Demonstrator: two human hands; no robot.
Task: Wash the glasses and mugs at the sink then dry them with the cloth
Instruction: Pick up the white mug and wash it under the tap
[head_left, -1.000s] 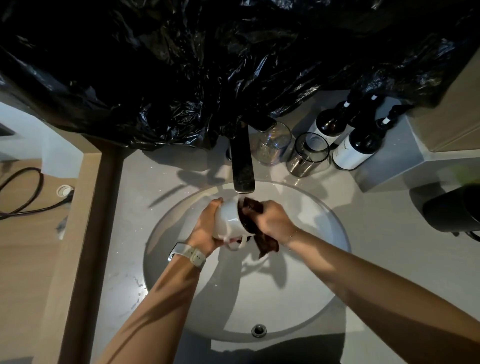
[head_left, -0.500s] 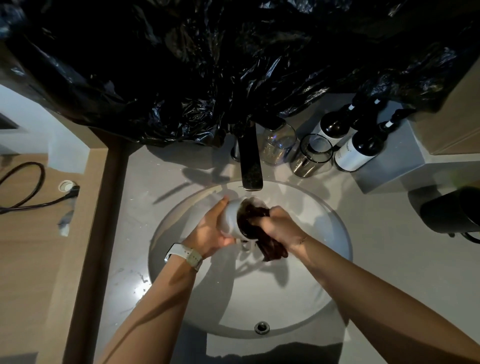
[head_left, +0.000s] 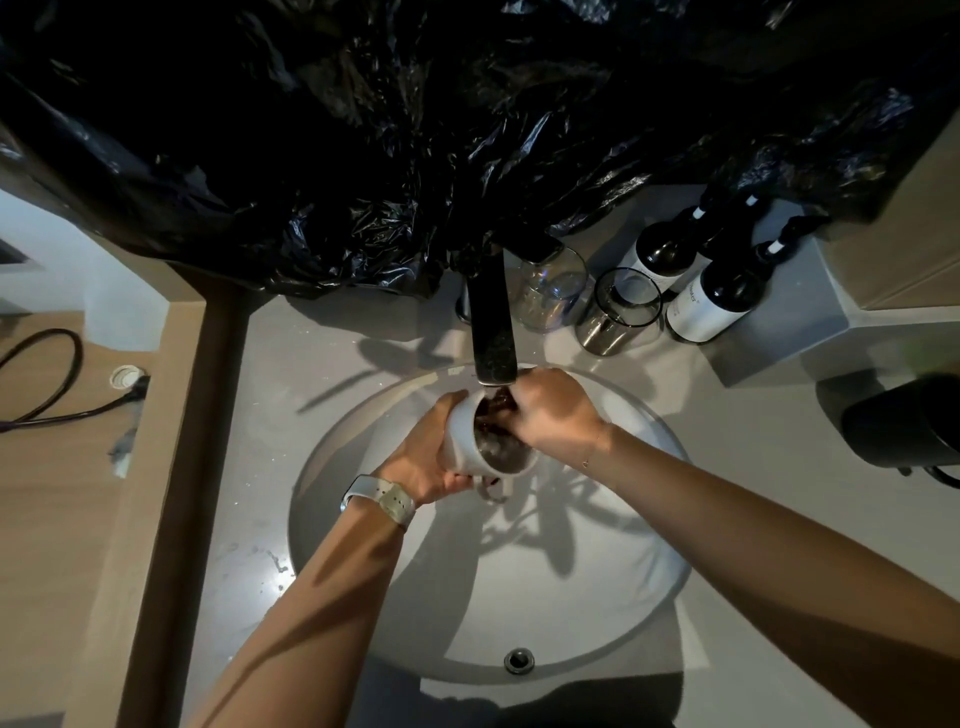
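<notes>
The white mug is over the round sink, directly below the tip of the dark faucet, and its opening is tilted toward the right. The left hand grips the mug around its outer wall, fingers curled over the far side. The right hand is closed on a dark brown cloth and pushes it inside the mug. The handle of the mug points down, toward the sink bowl. Behind the faucet, on the counter, two glasses stand: a clear glass just beside the faucet and a dark-rimmed glass further right. Two dark bottles with white labels stand beyond these glasses. Black plastic sheeting hangs above the faucet.
</notes>
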